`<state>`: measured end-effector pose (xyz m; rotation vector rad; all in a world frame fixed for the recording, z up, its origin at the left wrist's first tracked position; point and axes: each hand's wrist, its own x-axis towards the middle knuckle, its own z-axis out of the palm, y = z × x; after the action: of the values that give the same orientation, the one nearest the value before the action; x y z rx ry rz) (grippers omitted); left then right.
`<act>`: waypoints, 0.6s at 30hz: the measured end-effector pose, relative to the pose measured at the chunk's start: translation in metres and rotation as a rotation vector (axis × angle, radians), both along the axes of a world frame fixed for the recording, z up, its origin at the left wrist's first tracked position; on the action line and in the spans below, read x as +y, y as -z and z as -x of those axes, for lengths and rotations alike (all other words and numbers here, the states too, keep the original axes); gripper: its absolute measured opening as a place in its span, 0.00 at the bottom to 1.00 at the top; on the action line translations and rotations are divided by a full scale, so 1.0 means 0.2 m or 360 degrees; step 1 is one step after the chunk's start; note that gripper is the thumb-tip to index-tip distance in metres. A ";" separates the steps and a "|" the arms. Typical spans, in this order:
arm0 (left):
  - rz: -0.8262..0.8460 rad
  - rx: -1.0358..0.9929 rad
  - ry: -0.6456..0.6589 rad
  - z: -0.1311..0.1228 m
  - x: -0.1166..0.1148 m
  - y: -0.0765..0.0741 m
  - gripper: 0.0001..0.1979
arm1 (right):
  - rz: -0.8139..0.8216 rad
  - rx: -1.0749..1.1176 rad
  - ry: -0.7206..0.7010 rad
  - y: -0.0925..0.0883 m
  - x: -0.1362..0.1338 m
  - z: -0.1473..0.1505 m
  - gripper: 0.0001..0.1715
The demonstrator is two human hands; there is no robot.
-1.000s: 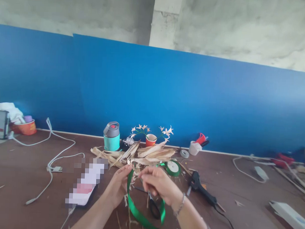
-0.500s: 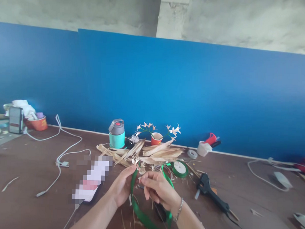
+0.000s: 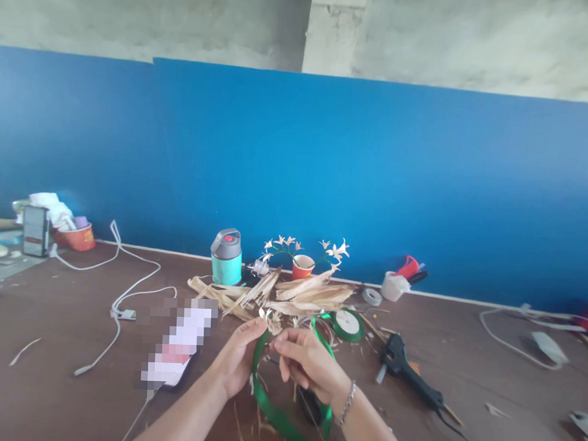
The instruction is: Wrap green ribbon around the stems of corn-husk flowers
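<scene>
Between the thumb and fingers of my left hand [image 3: 241,350] is pinched a small pale flower [image 3: 264,314], its petals showing above the fingertips. A green ribbon [image 3: 275,419] hangs from that pinch, loops down toward me and comes up again behind my right wrist. My right hand [image 3: 306,359] is closed just to the right, thumb and forefinger together near the flower's lower end; what lies between them is too small to make out. A green ribbon spool [image 3: 347,325] lies flat beyond my right hand.
Dried husks [image 3: 310,295] lie ahead, before an orange cup [image 3: 302,267] of flower stems. A turquoise flask [image 3: 226,260] stands left of it. The glue gun [image 3: 409,372] with its cord lies right; a phone [image 3: 181,345] and white cables [image 3: 120,301] lie left.
The flower in my left hand has tilted slightly to the right. My right hand stays almost in place, and the view has shifted a little.
</scene>
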<state>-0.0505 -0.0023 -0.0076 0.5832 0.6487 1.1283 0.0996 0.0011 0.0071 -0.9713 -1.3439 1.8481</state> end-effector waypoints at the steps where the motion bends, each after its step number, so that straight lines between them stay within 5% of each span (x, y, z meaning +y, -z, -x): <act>1: -0.0021 0.0010 0.0017 0.00 0.00 0.00 0.08 | 0.0000 0.0002 0.0002 0.00 0.00 0.00 0.14; 18: -0.0136 0.0165 -0.0187 -0.02 0.00 0.02 0.08 | -0.0045 -0.0021 0.0092 0.01 0.00 0.00 0.18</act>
<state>-0.0473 -0.0023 -0.0106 0.6870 0.7341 1.2462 0.0995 0.0019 0.0053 -0.9991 -1.3323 1.7780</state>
